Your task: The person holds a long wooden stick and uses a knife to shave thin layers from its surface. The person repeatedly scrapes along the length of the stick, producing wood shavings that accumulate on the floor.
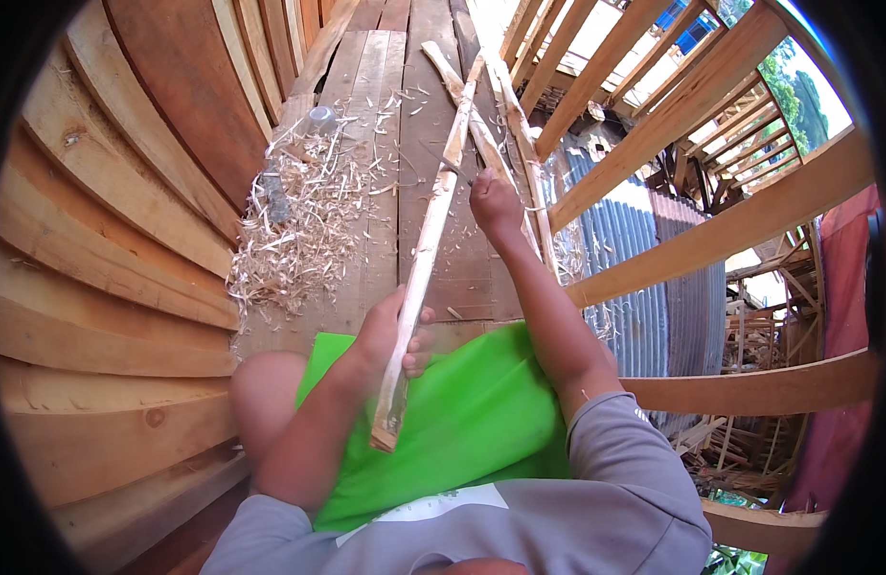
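Observation:
A long pale strip of wood slants from above my lap away toward the far end of the planks. Near its close end, my left hand is wrapped around it. Farther out, my right hand is closed on the handle of a knife, whose dark blade lies across the strip. Most of the handle is hidden in my fist. Beyond the knife, the strip crosses over another pale wooden strip lying on the floor.
Curly wood shavings pile up at the left, with a clear plastic cup among them. A plank wall closes the left side. Slatted wooden railing runs along the right, above corrugated metal roofing. Another strip lies beside the railing.

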The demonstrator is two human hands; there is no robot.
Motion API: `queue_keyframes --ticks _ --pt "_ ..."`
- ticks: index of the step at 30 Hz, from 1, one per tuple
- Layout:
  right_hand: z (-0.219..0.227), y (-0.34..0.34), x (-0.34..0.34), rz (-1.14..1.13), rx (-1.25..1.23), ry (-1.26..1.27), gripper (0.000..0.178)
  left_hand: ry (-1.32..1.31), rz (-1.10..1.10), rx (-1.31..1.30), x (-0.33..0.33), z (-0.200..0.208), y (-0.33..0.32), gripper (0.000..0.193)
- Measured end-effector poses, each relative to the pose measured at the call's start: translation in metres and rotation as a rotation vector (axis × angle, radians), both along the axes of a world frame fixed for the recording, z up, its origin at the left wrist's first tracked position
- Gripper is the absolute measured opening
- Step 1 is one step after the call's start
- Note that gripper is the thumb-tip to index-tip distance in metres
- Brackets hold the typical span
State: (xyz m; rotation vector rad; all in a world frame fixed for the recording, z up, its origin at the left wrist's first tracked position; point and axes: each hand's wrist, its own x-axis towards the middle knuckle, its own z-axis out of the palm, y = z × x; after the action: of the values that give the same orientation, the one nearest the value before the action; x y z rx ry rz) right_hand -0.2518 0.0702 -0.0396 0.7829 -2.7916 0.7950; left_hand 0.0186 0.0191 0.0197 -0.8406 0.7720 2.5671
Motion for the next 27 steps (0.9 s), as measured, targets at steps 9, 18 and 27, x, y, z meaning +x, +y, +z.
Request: queue_keyframes --ticks 9,18,27 --pt "-0.019 0.011 -0.024 0.079 -0.031 0.335 0.056 0.034 -0.002 -0.028 0.0 -0.006 0.012 0.05" --pt "-0.01 0.016 -0.031 -0.038 -0.062 0.713 0.047 -0.022 -0.011 -0.133 -0.003 -0.015 0.001 0.053" --pt "-0.006 0.015 -0.019 0.331 -0.115 0.373 0.052 0.017 -0.003 -0.043 -0.002 -0.01 -0.002 0.049"
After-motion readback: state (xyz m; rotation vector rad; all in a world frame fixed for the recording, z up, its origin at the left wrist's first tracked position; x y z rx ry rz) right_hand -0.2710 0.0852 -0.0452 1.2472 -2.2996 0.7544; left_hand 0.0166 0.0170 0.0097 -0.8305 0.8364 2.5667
